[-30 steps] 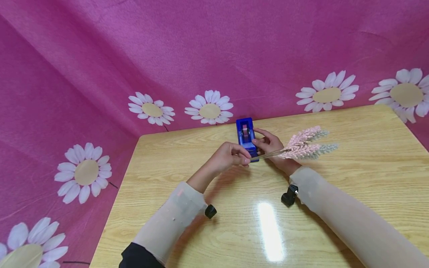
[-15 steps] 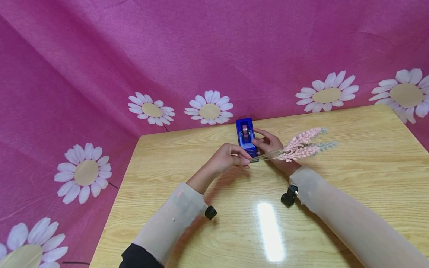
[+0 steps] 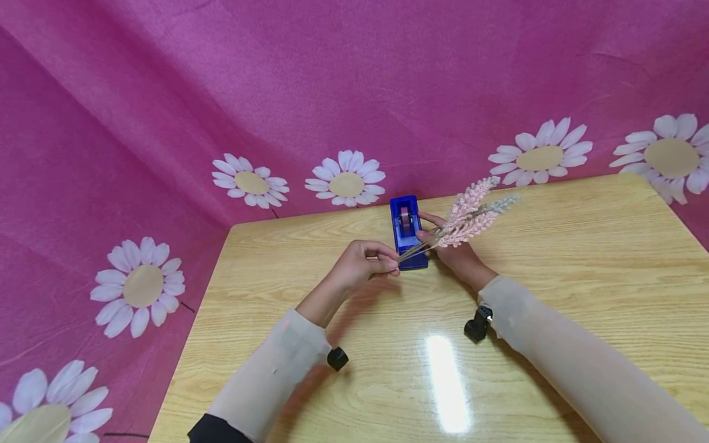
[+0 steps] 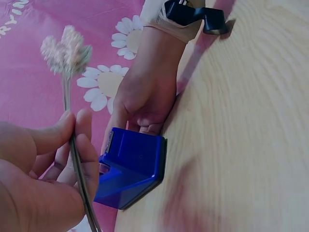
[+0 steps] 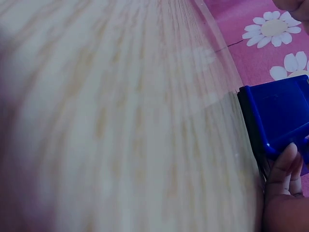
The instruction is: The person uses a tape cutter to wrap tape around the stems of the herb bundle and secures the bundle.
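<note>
My left hand [image 3: 361, 264] pinches the thin stems of a small bunch of artificial flowers [image 3: 468, 221] between thumb and fingers. The flower heads are pink with pale grey-green tips and slant up and right in the head view, overlapping part of my right hand [image 3: 464, 261]. In the left wrist view the stems [image 4: 79, 179] run down past the palm. A blue tape dispenser [image 3: 413, 259] with a pinkish roll stands on the table near its back edge. My right hand grips its right side; in the right wrist view a fingertip [image 5: 288, 153] lies against the dispenser's edge.
The wooden table [image 3: 310, 387] extends on all sides of the hands. Behind it and to its left hangs a magenta cloth [image 3: 332, 74] printed with white daisies. A small black camera [image 3: 478, 324] sits at the right wrist, another [image 3: 337, 358] at the left.
My left hand has shifted a little left and toward the body. The flower heads have swung upward and left. My right hand and the tape dispenser stay in place.
</note>
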The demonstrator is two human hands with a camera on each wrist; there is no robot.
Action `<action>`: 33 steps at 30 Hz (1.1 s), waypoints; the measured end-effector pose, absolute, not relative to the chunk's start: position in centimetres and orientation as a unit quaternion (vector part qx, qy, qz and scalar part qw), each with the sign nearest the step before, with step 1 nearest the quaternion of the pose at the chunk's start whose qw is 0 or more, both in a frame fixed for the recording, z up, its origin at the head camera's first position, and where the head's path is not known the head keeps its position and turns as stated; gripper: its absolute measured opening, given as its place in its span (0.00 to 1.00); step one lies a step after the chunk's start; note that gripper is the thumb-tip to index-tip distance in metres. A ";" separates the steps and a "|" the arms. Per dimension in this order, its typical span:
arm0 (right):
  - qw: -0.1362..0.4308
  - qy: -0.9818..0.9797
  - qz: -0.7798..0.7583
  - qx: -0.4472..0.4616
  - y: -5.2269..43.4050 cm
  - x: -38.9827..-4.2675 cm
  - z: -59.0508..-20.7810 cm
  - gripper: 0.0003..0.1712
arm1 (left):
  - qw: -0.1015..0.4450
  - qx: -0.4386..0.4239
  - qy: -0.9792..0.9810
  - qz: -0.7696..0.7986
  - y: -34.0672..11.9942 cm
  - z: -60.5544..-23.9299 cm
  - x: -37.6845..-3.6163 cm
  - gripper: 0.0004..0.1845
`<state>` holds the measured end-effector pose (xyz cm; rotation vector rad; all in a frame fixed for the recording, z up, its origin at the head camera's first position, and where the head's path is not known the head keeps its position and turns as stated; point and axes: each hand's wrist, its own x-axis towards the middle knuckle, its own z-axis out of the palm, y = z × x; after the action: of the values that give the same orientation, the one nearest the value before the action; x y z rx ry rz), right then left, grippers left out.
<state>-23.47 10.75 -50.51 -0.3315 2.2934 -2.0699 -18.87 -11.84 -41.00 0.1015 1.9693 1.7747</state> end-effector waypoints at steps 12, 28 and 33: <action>0.060 0.696 -0.714 -0.051 10.3 -23.6 -50.2 0.31 | 0.155 -0.042 0.635 0.756 -14.8 -41.9 -16.9 0.17; 0.073 0.707 -0.702 -0.042 10.4 -23.4 -49.9 0.33 | 0.078 -0.129 0.578 0.802 -17.0 -44.3 -15.3 0.23; 0.072 0.714 -0.695 -0.041 10.4 -23.5 -50.0 0.32 | 0.067 -0.139 0.570 0.807 -17.2 -44.9 -14.9 0.23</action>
<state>-23.46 10.39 -50.05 -0.1218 2.1471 -2.0892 -14.92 -17.18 -44.93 -0.4179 1.7188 2.4334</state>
